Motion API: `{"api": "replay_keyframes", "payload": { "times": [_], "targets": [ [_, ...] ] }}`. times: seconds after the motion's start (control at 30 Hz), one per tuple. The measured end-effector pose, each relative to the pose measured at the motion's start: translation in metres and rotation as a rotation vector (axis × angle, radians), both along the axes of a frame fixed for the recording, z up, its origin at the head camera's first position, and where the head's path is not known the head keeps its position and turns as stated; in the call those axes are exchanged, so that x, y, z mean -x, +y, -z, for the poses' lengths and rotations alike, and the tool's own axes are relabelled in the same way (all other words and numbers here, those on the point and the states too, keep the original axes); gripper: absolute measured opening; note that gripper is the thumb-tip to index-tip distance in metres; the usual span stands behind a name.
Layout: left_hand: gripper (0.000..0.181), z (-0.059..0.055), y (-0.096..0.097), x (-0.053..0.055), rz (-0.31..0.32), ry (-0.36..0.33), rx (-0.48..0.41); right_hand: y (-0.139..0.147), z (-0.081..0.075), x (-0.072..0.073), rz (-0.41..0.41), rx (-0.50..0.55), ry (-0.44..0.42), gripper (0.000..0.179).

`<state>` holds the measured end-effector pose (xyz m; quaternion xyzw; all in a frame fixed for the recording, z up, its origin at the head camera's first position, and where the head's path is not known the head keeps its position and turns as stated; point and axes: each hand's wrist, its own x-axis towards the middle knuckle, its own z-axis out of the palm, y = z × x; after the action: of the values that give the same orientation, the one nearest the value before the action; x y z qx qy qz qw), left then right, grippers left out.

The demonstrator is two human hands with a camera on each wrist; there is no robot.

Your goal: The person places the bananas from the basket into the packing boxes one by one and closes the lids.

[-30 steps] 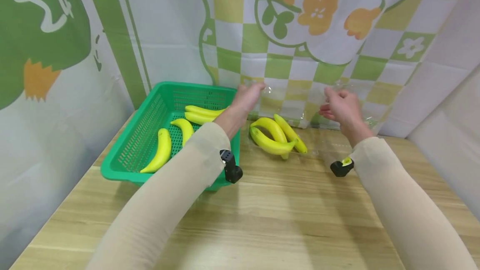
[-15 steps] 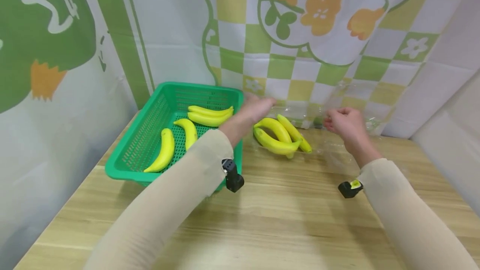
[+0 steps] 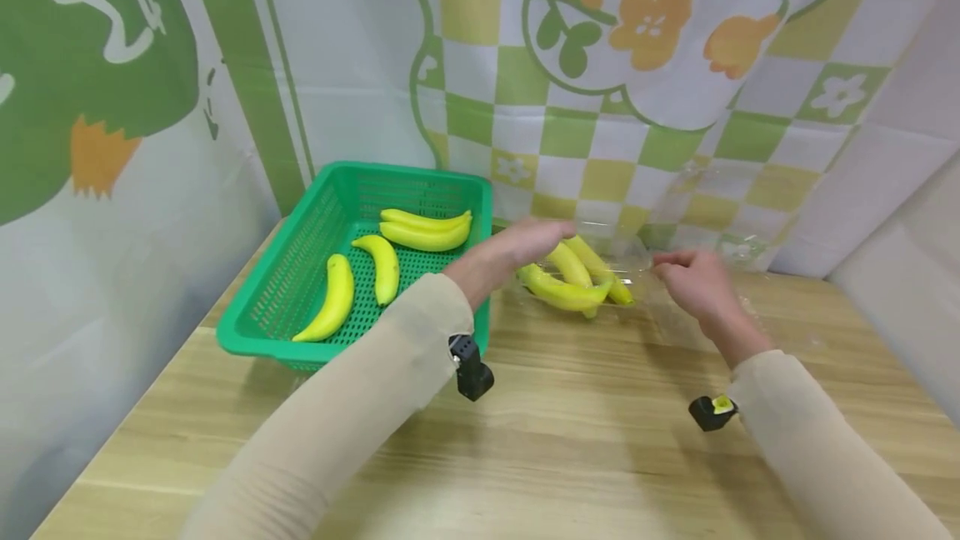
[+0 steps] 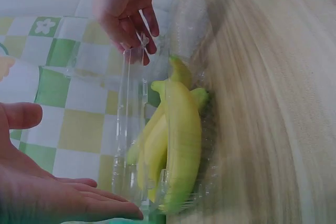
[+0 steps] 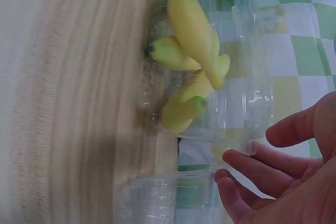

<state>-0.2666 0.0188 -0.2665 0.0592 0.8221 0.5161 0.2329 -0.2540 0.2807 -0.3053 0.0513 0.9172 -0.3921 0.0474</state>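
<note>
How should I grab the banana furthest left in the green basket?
I'd come down from above and take the banana by its thick middle, pinching across its curve. It tapers toward both ends, the basket walls it in, and no other banana touches it.

We see: green basket [image 3: 258, 347] at 9 o'clock, yellow bananas [image 3: 332, 300] inside; clear container [image 5: 249, 77] at 3, green-tipped yellow bananas [image 3: 558, 292]; brown wood-grain desk [image 3: 555, 457] at 6; green-yellow-white checked cloth [image 3: 567, 136], orange flowers [image 3: 648, 27] at 1.

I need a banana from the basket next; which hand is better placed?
Left, probably: the left hand is nearer the basket, while the right hand is at the far end of the lid.
</note>
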Motion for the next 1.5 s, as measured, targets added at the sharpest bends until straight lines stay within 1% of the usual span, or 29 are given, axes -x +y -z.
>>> {"api": "replay_keyframes", "payload": {
  "times": [0.1,0.23,0.3,0.4,0.5,0.57,0.63,0.73,0.83,0.93,1.0,1.03,1.1,1.2,1.27,1.37,1.5],
  "targets": [
    [0.056,0.003,0.001,0.0,0.023,0.014,-0.003,-0.001,0.003,-0.001,-0.007,-0.034,-0.004,0.045],
    [0.056,0.003,0.001,-0.002,0.021,0.009,0.012,-0.001,0.005,-0.004,-0.011,-0.05,-0.021,0.046],
    [0.057,0.002,0.002,-0.004,0.015,0.009,0.017,-0.001,0.006,-0.006,-0.005,-0.044,-0.021,0.046],
    [0.06,0.0,0.002,-0.008,-0.014,-0.001,0.01,0.0,0.005,-0.008,0.015,-0.013,0.0,0.046],
    [0.069,-0.003,0.003,-0.014,-0.084,-0.007,-0.013,0.0,0.004,-0.01,0.05,0.023,0.036,0.046],
    [0.074,-0.005,0.004,-0.019,-0.142,0.012,-0.048,-0.001,0.003,-0.012,0.078,0.056,0.065,0.046],
    [0.074,-0.006,0.006,-0.024,-0.209,0.043,-0.098,-0.003,0.003,-0.014,0.121,0.089,0.093,0.046],
    [0.064,-0.004,0.013,-0.03,-0.303,0.123,-0.21,-0.005,0.004,-0.016,0.197,0.15,0.132,0.047],
    [0.048,0.003,0.021,-0.036,-0.379,0.207,-0.321,-0.006,0.008,-0.019,0.288,0.217,0.179,0.046],
    [0.035,0.012,0.029,-0.042,-0.441,0.276,-0.402,-0.01,0.015,-0.02,0.388,0.28,0.266,0.037],
    [0.028,0.019,0.034,-0.045,-0.465,0.29,-0.441,-0.013,0.02,-0.021,0.453,0.308,0.34,0.026],
    [0.025,0.022,0.036,-0.047,-0.47,0.291,-0.461,-0.015,0.022,-0.021,0.482,0.32,0.377,0.021],
    [0.021,0.029,0.04,-0.05,-0.468,0.27,-0.506,-0.019,0.026,-0.022,0.53,0.335,0.441,0.013],
    [0.018,0.039,0.043,-0.053,-0.456,0.2,-0.58,-0.023,0.03,-0.023,0.571,0.336,0.491,0.011],
    [0.018,0.046,0.045,-0.054,-0.451,0.15,-0.619,-0.025,0.031,-0.025,0.586,0.329,0.499,0.013],
    [0.019,0.055,0.046,-0.055,-0.449,0.095,-0.636,-0.029,0.033,-0.026,0.599,0.3,0.505,0.017],
    [0.023,0.066,0.049,-0.054,-0.447,0.064,-0.631,-0.032,0.035,-0.027,0.603,0.277,0.484,0.021]
  ]
}}
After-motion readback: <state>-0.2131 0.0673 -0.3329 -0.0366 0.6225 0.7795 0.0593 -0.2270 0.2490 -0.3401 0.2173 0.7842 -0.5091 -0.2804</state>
